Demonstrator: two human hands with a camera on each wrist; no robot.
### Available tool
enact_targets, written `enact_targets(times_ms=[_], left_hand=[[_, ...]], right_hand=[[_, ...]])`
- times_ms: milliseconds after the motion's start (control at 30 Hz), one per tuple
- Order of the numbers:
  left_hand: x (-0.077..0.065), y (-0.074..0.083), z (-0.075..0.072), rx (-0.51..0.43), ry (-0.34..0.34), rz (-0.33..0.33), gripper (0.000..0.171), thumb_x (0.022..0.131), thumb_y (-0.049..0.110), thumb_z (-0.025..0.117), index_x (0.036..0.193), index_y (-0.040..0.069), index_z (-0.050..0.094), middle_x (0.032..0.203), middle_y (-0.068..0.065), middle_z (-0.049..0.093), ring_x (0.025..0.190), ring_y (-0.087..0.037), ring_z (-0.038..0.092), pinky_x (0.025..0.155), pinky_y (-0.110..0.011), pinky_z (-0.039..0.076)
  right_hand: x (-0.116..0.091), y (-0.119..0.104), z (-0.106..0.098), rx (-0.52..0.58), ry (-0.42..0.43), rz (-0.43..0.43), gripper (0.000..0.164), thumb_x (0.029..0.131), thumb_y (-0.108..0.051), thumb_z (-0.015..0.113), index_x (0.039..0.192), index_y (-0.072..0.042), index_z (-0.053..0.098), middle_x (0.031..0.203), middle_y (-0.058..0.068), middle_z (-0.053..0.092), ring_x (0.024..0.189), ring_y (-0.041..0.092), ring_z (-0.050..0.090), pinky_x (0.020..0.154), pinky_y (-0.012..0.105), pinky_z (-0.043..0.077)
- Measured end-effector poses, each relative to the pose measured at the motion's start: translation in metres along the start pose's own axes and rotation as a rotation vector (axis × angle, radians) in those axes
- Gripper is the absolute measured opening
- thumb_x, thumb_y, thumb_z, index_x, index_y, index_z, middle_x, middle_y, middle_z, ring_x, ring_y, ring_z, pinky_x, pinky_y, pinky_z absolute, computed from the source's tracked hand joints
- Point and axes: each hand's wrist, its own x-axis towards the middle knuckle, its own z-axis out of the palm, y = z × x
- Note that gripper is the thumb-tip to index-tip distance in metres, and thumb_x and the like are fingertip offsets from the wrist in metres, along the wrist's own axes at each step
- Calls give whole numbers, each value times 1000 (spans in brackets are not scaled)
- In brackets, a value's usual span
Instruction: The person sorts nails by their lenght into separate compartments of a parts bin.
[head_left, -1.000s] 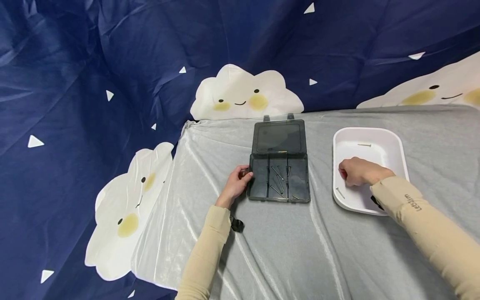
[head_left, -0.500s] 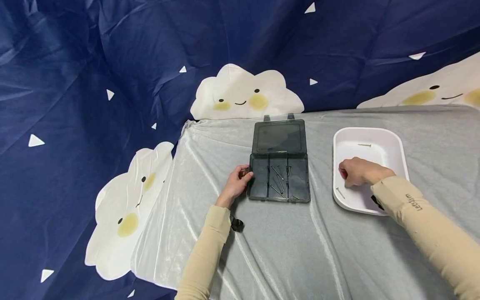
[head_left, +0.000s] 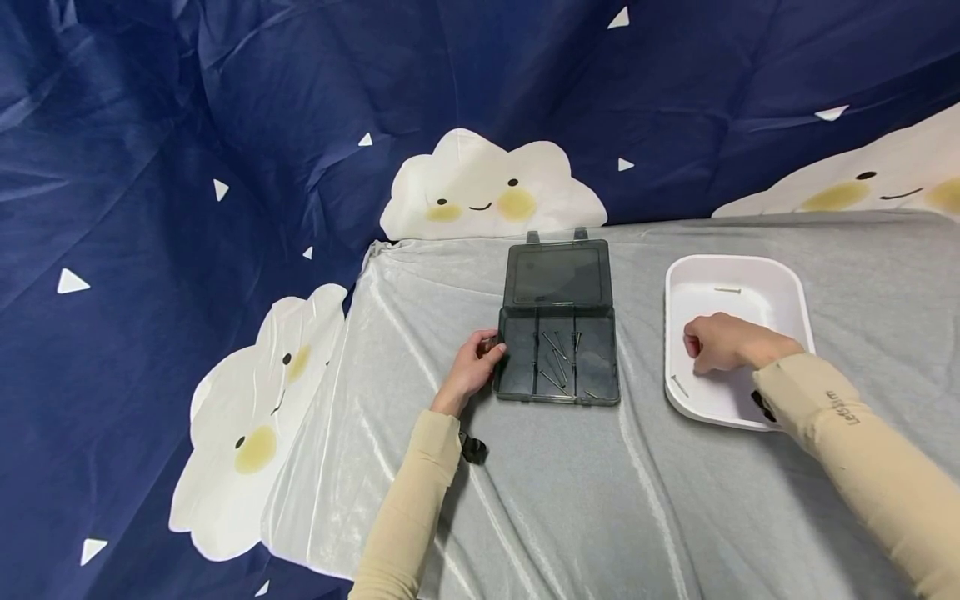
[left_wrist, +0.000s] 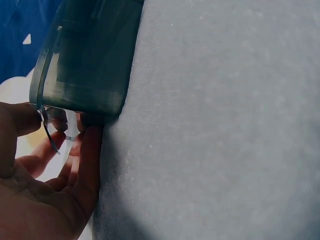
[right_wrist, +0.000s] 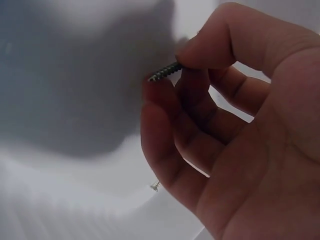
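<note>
In the right wrist view a threaded screw (right_wrist: 166,71) is pinched between the thumb and fingers of my right hand (right_wrist: 225,100), its tip sticking out. The head view has this right hand (head_left: 727,342) low inside a white tray (head_left: 804,308). Two more screws lie there, one at the back (head_left: 728,290) and one at the front left (head_left: 678,386). My left hand (head_left: 472,367) grips the left side of a dark see-through compartment box (head_left: 516,367), thumb at the rim and fingers against the side wall. Several screws (head_left: 553,379) lie in its middle compartment.
The box's hinged lid (head_left: 558,275) is folded back toward the rear. Grey cloth (head_left: 555,483) with creases covers the table. Behind it hangs a dark blue curtain (head_left: 300,83) printed with clouds.
My right hand has shifted slightly to the right inside the white tray, its fingers still together. The left hand and the compartment box have stayed put.
</note>
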Motion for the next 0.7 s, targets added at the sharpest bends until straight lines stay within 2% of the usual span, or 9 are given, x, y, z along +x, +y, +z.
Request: enact_targets(times_ms=[300, 500, 700], left_hand=[[-1, 1, 0, -24, -12, -16, 39, 96, 23, 60, 133, 9, 54, 114, -14, 61, 89, -17, 55, 73, -25, 43], [-1, 2, -1, -29, -14, -16, 40, 97, 23, 59, 133, 10, 54, 114, -15, 60, 86, -15, 54, 71, -24, 43], [-2, 2, 0, -41, -18, -19, 39, 97, 22, 59, 134, 9, 53, 113, -14, 60, 81, -13, 52, 67, -23, 43]], right_hand=[[-6, -2, -13, -12, 82, -10, 19, 69, -9, 71, 72, -14, 53, 66, -4, 50, 64, 14, 45, 61, 29, 34], [-10, -6, -24, -22, 148, -5, 16, 68, -9, 68, 74, -13, 55, 71, -2, 54, 68, 16, 47, 63, 30, 35], [-16, -9, -35, -3, 188, 14, 15, 71, -11, 69, 79, -10, 56, 72, -2, 57, 67, 17, 47, 62, 31, 35]])
